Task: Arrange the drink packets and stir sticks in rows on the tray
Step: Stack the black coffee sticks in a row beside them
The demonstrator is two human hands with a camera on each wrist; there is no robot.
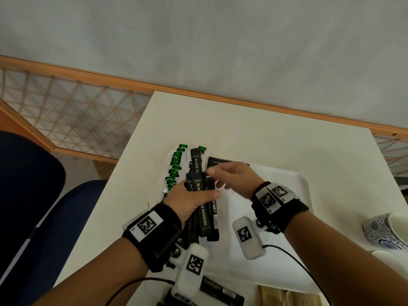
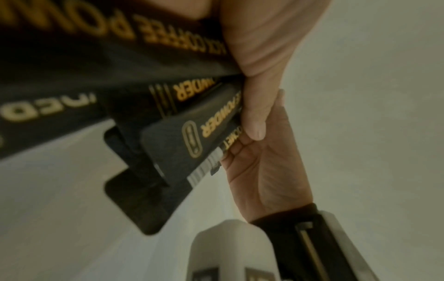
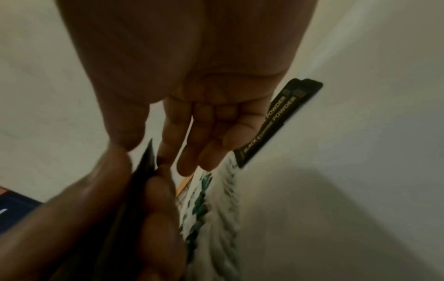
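Your left hand [image 1: 189, 200] grips a fanned bundle of black coffee powder sticks [image 1: 204, 208] above the tray's [image 1: 295, 184] left edge, long axes running near to far. Your right hand [image 1: 234, 177], fingers loosely extended, reaches its fingertips to the bundle's top; the right wrist view alone shows two sticks [image 3: 278, 121] lying side by side on the tray. Green-wrapped stir sticks [image 1: 175, 168] lie on the table [image 1: 242, 129] beyond; a patterned cup [image 1: 384, 230] stands at its right edge.
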